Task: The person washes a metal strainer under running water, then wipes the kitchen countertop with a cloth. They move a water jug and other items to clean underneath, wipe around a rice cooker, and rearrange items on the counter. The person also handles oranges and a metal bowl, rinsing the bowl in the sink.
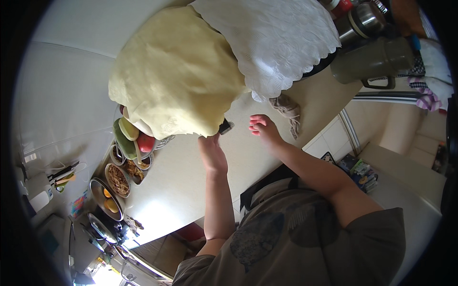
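Note:
My left hand (213, 152) is at the lower edge of a pale yellow cloth cover (175, 71), its fingertips partly hidden there. Right beside those fingers a small dark object (225, 126) with a clear edge pokes out from under the cloth; I cannot tell whether the hand holds it. My right hand (265, 129) hovers over the countertop (247, 153) with fingers slightly curled and nothing in them. Past it lies a crumpled brown cloth (287, 110). A white embossed cover (279, 43) with a scalloped edge drapes next to the yellow one.
Along the wall stand a bowl with a green squash (125, 141) and a red fruit (146, 142), a dish of shredded food (118, 180) and a metal bowl (121, 203) with orange fruits. A greenish jug (368, 60) and a steel flask (363, 23) stand at the far right.

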`<action>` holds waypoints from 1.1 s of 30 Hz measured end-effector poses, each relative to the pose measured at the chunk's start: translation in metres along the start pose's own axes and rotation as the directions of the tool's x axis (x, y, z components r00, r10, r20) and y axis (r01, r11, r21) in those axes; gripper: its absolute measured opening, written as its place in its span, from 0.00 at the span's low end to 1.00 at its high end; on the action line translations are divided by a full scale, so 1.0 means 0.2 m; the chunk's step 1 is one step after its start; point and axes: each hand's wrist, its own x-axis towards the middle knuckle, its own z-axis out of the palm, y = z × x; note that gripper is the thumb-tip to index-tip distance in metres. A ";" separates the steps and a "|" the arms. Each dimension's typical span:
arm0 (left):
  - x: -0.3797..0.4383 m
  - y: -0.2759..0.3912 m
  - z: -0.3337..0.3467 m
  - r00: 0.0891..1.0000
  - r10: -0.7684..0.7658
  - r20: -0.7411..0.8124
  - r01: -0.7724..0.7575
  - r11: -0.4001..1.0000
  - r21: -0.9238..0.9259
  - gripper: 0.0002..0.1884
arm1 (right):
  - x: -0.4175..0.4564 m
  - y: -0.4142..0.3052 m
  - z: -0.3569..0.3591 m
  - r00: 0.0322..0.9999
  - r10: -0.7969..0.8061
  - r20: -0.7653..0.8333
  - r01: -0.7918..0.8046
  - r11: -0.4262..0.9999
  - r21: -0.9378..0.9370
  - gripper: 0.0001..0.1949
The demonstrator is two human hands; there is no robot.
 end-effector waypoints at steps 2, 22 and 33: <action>0.04 -0.12 -0.04 0.973 0.221 0.063 -0.229 0.958 0.172 0.26 | -0.02 0.01 -0.09 0.998 0.064 -0.001 -0.064 0.998 -0.012 0.15; 0.02 -0.19 0.09 0.964 0.252 0.079 -0.259 0.962 0.090 0.08 | -0.28 -0.08 -0.57 0.965 -0.152 0.213 0.170 0.983 -0.069 0.09; -0.35 -0.31 -0.08 0.984 0.136 0.115 -0.150 0.981 0.126 0.08 | -0.38 -1.19 0.02 0.447 -0.826 0.344 0.874 0.485 0.029 0.09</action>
